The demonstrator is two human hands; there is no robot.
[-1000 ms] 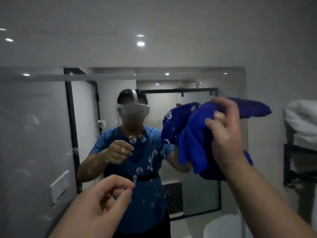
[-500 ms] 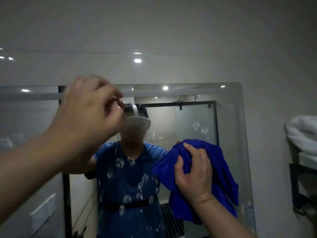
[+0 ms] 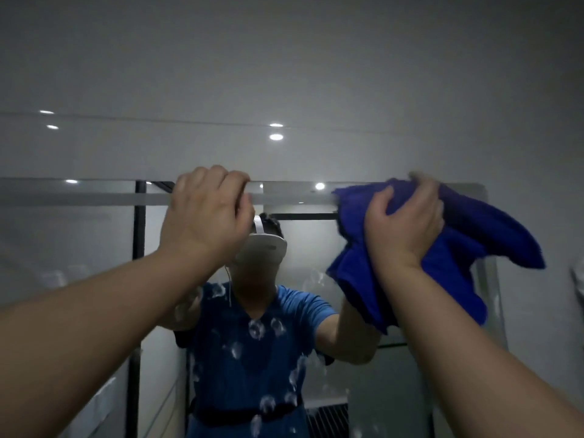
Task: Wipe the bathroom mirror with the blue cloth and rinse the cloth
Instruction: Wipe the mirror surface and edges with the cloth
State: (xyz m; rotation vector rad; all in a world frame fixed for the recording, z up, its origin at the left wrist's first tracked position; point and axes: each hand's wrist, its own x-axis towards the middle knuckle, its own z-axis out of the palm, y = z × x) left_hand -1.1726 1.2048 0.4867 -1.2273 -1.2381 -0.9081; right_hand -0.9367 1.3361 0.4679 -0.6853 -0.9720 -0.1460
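The bathroom mirror (image 3: pixel 79 248) fills the lower half of the view, with water drops and smears on the glass around its middle. My right hand (image 3: pixel 407 222) grips the bunched blue cloth (image 3: pixel 467 245) and holds it against the mirror's upper right corner. My left hand (image 3: pixel 205 216) is raised near the mirror's top edge, fingers curled into a loose fist with nothing seen in it. The mirror reflects a person in a blue shirt with a white headset.
Grey wall rises above the mirror, with reflected ceiling spotlights (image 3: pixel 276 136). A black-framed glass shower door shows in the reflection. A white towel edge (image 3: pixel 578 279) shows at the far right.
My right hand has carried the blue cloth up and right to the mirror's top right corner. My left hand stayed raised and shifted to the mirror's top edge. The view has tilted upward.
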